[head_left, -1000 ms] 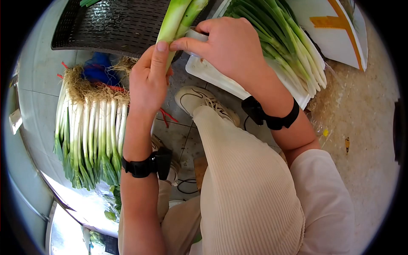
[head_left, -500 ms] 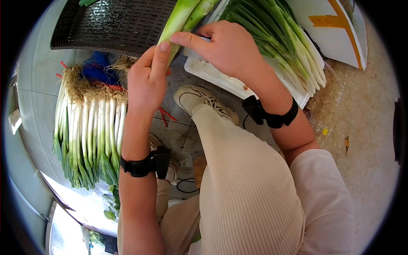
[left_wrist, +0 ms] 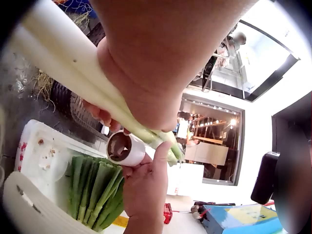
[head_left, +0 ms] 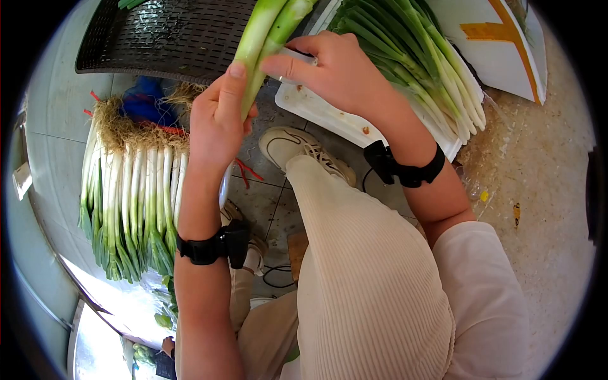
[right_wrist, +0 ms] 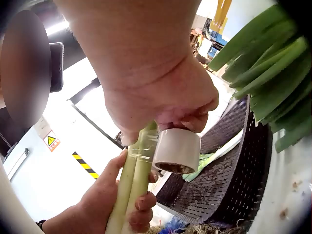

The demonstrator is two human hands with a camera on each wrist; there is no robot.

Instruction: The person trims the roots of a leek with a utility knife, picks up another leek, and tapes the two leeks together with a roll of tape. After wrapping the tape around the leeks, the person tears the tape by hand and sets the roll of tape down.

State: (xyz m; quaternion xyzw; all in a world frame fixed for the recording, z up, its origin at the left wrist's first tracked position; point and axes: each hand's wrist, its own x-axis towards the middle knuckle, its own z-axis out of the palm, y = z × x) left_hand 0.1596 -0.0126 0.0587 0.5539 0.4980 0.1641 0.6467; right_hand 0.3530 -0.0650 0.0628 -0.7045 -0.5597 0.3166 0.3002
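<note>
Two thick scallions lie side by side in my left hand, its thumb along their pale stalks. My right hand is close beside them and grips a white-cored roll of clear tape. A strip of clear tape runs across both stalks in the right wrist view, from the roll side. In the left wrist view the tape roll sits against the right fingers, just below the scallions. The right thumb points at the stalks.
A dark perforated basket stands at the far left. Beyond my right hand, a white foam tray bears a pile of scallions. Rooted scallions lie in a row at left, beside a blue bundle. A shoe is below.
The right thumb pressed the stalks near my left thumb half a second ago; now it is slightly to the right of there. My left hand keeps its hold and has shifted a little.
</note>
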